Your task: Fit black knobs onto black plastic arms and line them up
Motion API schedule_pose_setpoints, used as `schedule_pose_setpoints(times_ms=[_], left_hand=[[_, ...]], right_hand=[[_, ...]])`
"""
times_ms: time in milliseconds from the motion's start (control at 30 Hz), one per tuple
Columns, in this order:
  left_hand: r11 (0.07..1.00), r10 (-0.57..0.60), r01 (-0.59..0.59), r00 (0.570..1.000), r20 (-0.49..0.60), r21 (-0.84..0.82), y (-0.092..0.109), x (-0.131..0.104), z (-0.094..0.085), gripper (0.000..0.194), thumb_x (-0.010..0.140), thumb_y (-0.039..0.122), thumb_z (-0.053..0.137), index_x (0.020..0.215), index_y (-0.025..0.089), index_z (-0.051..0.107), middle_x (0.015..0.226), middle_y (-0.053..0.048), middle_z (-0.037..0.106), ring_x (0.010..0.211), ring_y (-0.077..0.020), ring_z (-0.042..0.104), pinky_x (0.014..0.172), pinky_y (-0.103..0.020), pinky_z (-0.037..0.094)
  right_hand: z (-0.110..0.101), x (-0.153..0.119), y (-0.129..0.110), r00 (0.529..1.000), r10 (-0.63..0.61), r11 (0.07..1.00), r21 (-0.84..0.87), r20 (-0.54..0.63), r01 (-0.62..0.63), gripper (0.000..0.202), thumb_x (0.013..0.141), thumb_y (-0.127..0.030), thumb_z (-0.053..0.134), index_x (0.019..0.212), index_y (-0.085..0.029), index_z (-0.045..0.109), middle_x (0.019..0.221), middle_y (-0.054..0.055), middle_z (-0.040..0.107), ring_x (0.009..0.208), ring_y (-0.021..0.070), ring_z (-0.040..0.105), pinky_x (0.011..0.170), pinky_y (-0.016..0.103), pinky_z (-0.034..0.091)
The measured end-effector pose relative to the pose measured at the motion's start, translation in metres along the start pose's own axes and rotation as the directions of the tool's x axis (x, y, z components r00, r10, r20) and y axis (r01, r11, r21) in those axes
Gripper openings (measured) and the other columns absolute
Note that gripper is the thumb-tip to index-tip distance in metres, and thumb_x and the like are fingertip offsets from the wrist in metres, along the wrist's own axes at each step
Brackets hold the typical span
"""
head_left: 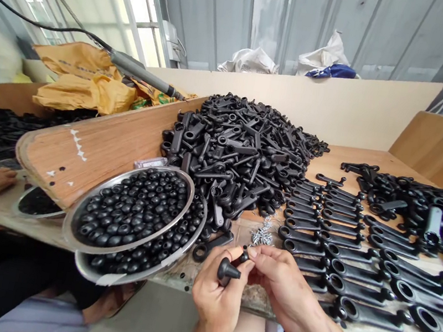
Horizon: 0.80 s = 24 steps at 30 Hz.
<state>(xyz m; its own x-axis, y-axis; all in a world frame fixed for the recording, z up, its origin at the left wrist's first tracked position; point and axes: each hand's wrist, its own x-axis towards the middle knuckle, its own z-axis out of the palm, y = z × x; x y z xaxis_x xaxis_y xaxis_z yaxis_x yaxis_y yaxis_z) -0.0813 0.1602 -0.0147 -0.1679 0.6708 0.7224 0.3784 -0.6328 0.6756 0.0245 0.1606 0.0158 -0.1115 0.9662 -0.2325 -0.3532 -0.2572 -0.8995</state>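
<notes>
Grey metal wall panels (227,21) stand behind the wooden bench (334,158), where the left hand (215,299) curls round a glossy black, cone-like knob (228,271), narrow end towards the right hand (283,279). Between the hands, right fingertips pinch a small, round black ball (244,257); the metal bowl (192,190) sits left of the left hand, black handles (341,286) right of the right hand.
</notes>
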Motion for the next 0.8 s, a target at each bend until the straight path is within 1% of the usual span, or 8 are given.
schedule_pose_setpoints(times_ms=[167,300,400,500,567,633,733,800], left_hand=[[0.998,0.048,-0.049,0.998,0.039,0.036,0.007,-0.004,-0.006,0.006,0.080,0.018,0.057,0.085,0.021,0.059,0.081,0.001,0.058,0.073,-0.0113,0.057,0.069,-0.020,0.051],[0.994,0.027,-0.032,0.998,0.055,0.101,0.007,-0.013,-0.010,0.009,0.082,0.024,0.055,0.087,0.022,0.062,0.088,-0.003,0.058,0.076,-0.0163,0.058,0.069,-0.028,0.053],[0.993,-0.003,-0.006,0.997,0.074,0.119,0.007,-0.020,-0.012,0.011,0.082,0.028,0.054,0.089,0.025,0.063,0.091,-0.004,0.057,0.079,-0.0186,0.059,0.070,-0.032,0.054],[0.994,-0.087,0.082,0.994,0.070,0.073,0.008,-0.023,-0.011,0.012,0.080,0.029,0.055,0.087,0.026,0.063,0.091,-0.004,0.057,0.080,-0.0200,0.058,0.073,-0.036,0.052],[0.987,-0.159,0.157,0.985,0.062,0.034,0.008,-0.023,-0.009,0.012,0.077,0.027,0.056,0.086,0.026,0.064,0.092,-0.004,0.057,0.081,-0.0213,0.057,0.076,-0.040,0.050],[0.978,-0.207,0.206,0.977,0.059,0.009,0.008,-0.022,-0.006,0.013,0.075,0.026,0.056,0.085,0.025,0.065,0.092,-0.005,0.058,0.082,-0.0227,0.056,0.079,-0.042,0.049],[0.974,-0.205,0.207,0.978,0.026,-0.090,0.013,-0.018,-0.001,0.012,0.072,0.023,0.056,0.080,0.022,0.065,0.086,-0.006,0.059,0.079,-0.0224,0.056,0.075,-0.039,0.049],[0.964,-0.175,0.176,0.984,0.022,-0.198,0.021,-0.017,0.002,0.010,0.071,0.019,0.053,0.073,0.021,0.063,0.079,-0.004,0.059,0.074,-0.0192,0.056,0.070,-0.033,0.050]], right_hand=[[0.000,-0.009,0.002,1.000,-0.001,1.000,0.029,0.029,0.001,0.036,0.052,-0.043,0.070,0.058,-0.010,0.058,0.057,0.003,0.050,0.055,0.0114,0.042,0.057,0.025,0.033],[-0.002,-0.017,-0.002,0.995,-0.030,0.999,-0.008,0.094,0.031,0.033,0.057,-0.041,0.065,0.061,-0.009,0.061,0.059,0.004,0.053,0.056,0.0118,0.043,0.057,0.025,0.032],[-0.006,-0.024,-0.002,0.991,-0.055,0.998,-0.027,0.120,0.059,0.032,0.057,-0.039,0.063,0.067,-0.008,0.065,0.064,0.006,0.056,0.059,0.0122,0.043,0.058,0.025,0.032],[-0.010,-0.026,0.000,0.989,-0.070,0.996,-0.052,0.129,0.077,0.033,0.060,-0.039,0.062,0.071,-0.008,0.065,0.067,0.006,0.057,0.061,0.0125,0.043,0.058,0.024,0.033],[-0.011,-0.025,0.002,0.987,-0.094,0.993,-0.065,0.131,0.103,0.032,0.064,-0.039,0.061,0.070,-0.008,0.064,0.067,0.006,0.057,0.061,0.0121,0.043,0.059,0.024,0.033],[-0.011,-0.024,0.002,0.983,-0.118,0.989,-0.067,0.143,0.129,0.031,0.067,-0.039,0.060,0.069,-0.008,0.063,0.066,0.005,0.056,0.061,0.0117,0.043,0.059,0.023,0.033],[-0.014,-0.028,-0.001,0.986,-0.091,0.991,-0.083,0.141,0.103,0.033,0.064,-0.041,0.062,0.072,-0.009,0.066,0.065,0.005,0.057,0.060,0.0126,0.046,0.058,0.024,0.035],[-0.023,-0.031,0.001,0.991,-0.036,0.993,-0.111,0.127,0.050,0.035,0.062,-0.043,0.065,0.077,-0.012,0.068,0.072,0.007,0.061,0.068,0.0169,0.053,0.063,0.026,0.040]])
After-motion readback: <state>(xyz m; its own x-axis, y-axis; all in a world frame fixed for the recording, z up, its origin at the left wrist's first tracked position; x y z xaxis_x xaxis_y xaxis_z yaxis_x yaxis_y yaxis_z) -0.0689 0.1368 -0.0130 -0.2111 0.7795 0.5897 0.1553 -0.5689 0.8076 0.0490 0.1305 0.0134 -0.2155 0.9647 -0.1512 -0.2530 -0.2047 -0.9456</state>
